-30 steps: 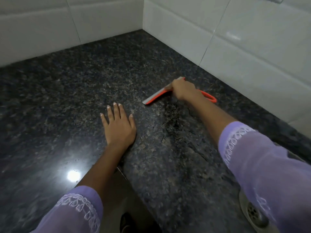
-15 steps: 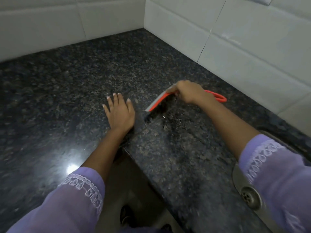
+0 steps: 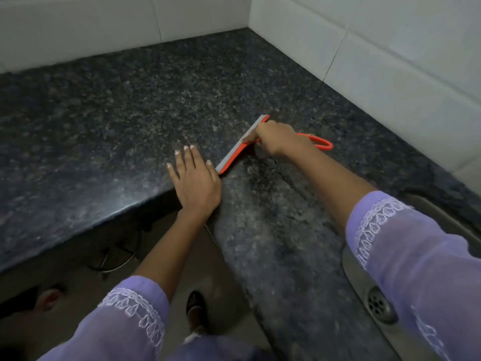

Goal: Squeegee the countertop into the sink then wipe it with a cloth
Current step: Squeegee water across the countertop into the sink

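On the granite bench (image 3: 130,105), the right hand (image 3: 279,138) pinches the orange squeegee (image 3: 235,152), blade down, angled to drive water toward the sink (image 3: 377,306). Left hand (image 3: 195,182), grip spread flat, braces nearby.

White wall tiles (image 3: 390,61) line the counter's back and right edges. Below its front edge, a metal stool frame (image 3: 117,259) stands on the brown floor (image 3: 78,308).

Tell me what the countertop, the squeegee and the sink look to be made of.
Countertop: probably polished granite, dark speckled grain with a soft sheen. Squeegee, held in the right hand: likely orange plastic frame and loop handle, with a grey matte blade, perhaps rubber. Sink: apparently stainless steel, a dull grey metal rim and perforated drain.
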